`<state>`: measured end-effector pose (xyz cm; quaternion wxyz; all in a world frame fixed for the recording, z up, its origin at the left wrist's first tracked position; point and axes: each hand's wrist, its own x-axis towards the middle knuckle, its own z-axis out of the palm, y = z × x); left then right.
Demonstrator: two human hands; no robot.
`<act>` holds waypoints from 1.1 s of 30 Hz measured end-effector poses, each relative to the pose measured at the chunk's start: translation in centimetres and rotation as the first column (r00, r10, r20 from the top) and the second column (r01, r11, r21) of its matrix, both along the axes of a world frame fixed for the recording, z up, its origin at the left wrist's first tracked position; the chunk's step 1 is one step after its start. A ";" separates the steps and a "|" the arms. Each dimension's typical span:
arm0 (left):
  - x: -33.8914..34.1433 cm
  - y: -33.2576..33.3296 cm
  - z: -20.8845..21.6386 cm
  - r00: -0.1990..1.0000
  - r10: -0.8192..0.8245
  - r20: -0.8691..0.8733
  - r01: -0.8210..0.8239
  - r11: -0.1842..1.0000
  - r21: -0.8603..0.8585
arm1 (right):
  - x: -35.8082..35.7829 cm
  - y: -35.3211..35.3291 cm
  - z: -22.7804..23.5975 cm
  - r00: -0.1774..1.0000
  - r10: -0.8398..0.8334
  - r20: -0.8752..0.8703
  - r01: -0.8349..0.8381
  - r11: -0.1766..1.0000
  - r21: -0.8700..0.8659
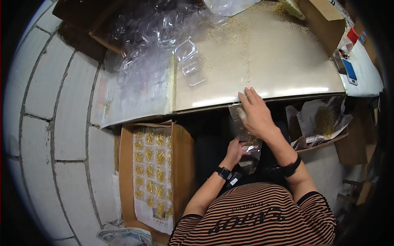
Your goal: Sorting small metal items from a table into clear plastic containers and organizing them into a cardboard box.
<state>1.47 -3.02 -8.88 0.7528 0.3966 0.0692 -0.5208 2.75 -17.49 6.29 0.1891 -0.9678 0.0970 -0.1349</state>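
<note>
My left hand (234, 151), below the table's front edge, holds a clear plastic piece (255, 155), perhaps an open clamshell box; some fingers show through it. It reaches up to the table edge beneath my right hand (257, 115). That hand lies with fingers stretched out over the edge, fingertips by a thin line of small gold-coloured pieces (248, 61) on the tabletop. A pale wrap covers part of its thumb. The pieces are too small to name, and my right palm hides part of the plastic.
Clear plastic boxes (193, 71) are heaped on the table's left. At lower left, a cardboard box (182, 164) holds rows of clear packs (160, 157) with gold pieces. Right of my arm, a paper-lined box (301, 119) holds more. A phone (349, 71) lies far right.
</note>
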 end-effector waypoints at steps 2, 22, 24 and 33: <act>-0.1 0.1 0.2 1.000 -0.001 -0.022 0.000 1.000 -0.016 | -1.6 -0.5 1.3 0.985 0.049 0.163 -0.074 0.986 0.150; 0.4 0.3 -3.7 0.996 -0.090 -0.001 0.090 0.992 0.093 | 17.1 -19.0 0.9 0.983 -0.021 -0.184 0.008 0.998 -0.068; 0.4 -0.1 -4.1 0.996 -0.085 -0.040 0.089 0.992 0.086 | 17.4 -19.3 0.6 0.944 -0.007 -0.329 -0.071 0.972 -0.223; 0.4 0.8 -4.2 0.999 -0.049 -0.012 0.049 0.999 -0.003 | 6.6 -8.8 1.4 0.975 0.089 -0.205 -0.091 0.996 0.001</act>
